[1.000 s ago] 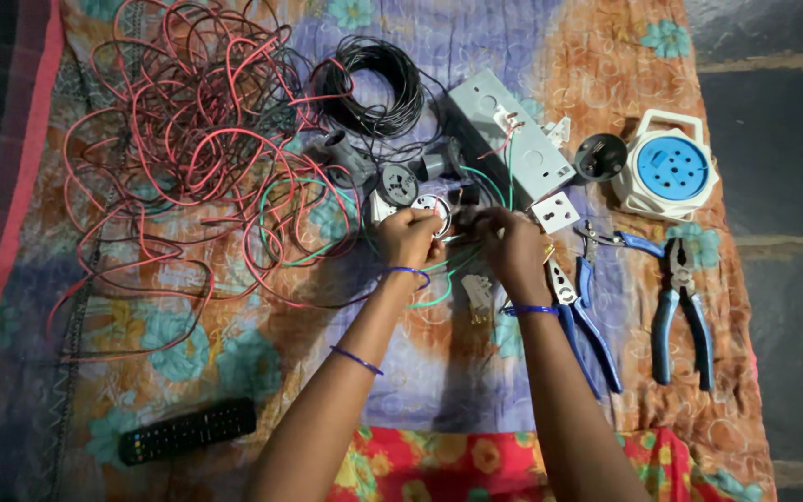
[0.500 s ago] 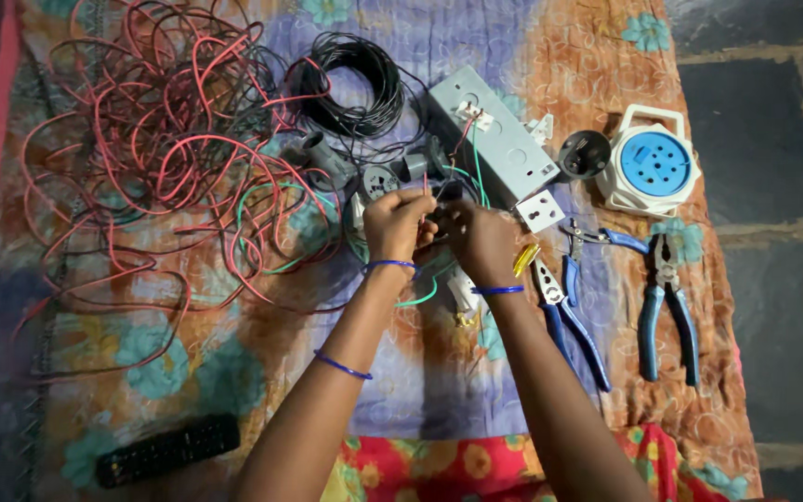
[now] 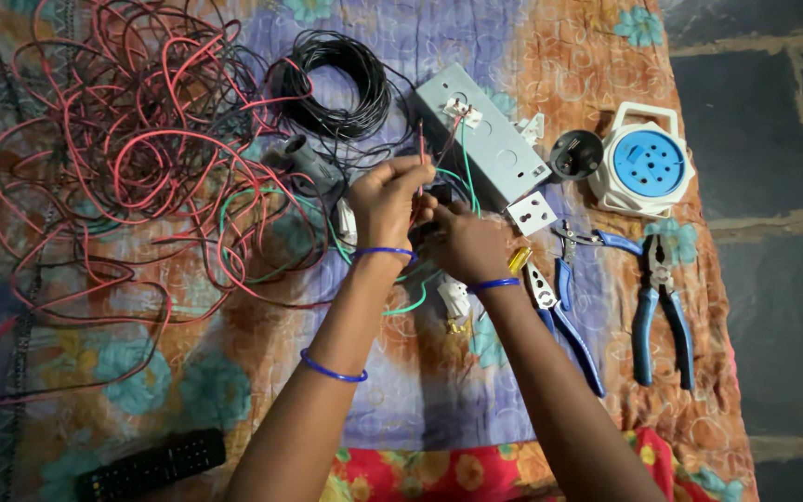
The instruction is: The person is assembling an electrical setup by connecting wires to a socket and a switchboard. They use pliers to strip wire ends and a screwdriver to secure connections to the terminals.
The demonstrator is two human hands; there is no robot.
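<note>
My left hand point(image 3: 388, 197) pinches a thin red wire point(image 3: 421, 147) whose end stands up above the fingers. My right hand point(image 3: 467, 244) is closed around a small dark electrical part point(image 3: 438, 195) held between both hands; most of it is hidden by the fingers. Green wires point(image 3: 466, 172) run from the hands up to a grey metal switch box point(image 3: 481, 139) just behind them. A white socket piece point(image 3: 455, 297) lies on the cloth under my right wrist.
A big tangle of red and black wire point(image 3: 132, 158) fills the left. A black wire coil point(image 3: 341, 84) lies at the back. Blue-handled pliers point(image 3: 660, 307) and cutters point(image 3: 559, 307), a white-blue extension reel point(image 3: 645, 165), a white plate point(image 3: 533, 213) and a remote point(image 3: 151, 463) lie around.
Both hands have lifted the small part off the cloth and drawn closer together. My left hand now holds a red wire end upright. The view has tilted down slightly.
</note>
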